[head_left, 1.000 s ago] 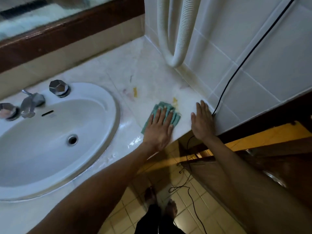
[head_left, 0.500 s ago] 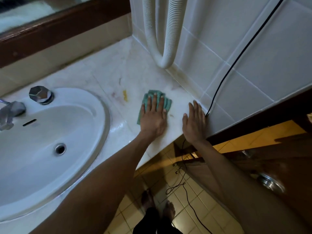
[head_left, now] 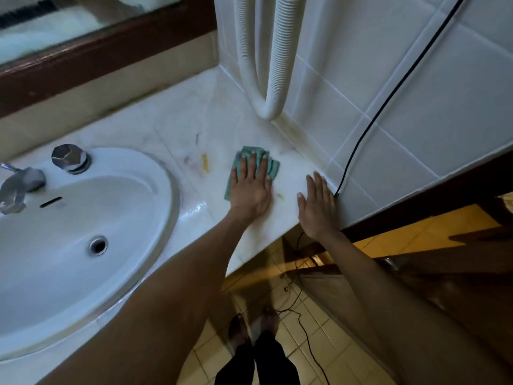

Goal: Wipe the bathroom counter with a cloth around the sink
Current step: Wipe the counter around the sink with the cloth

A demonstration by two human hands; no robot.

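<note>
The left hand (head_left: 251,190) lies flat, fingers spread, pressing the green cloth (head_left: 273,166) onto the desk (head_left: 172,129) at frame centre, right of the sink (head_left: 155,173). The right hand (head_left: 317,208) rests open, palm down, holding nothing, beside the tiled wall (head_left: 388,151).

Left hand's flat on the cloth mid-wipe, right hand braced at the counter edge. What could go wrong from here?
1. The yellow stain lies left of the cloth, outside its patch; the left hand may miss it.
2. The right hand rests beside the black cable; a slip could snag it.
3. The counter looks wet near the sink, so the cloth may smear rather than lift dirt.
</note>
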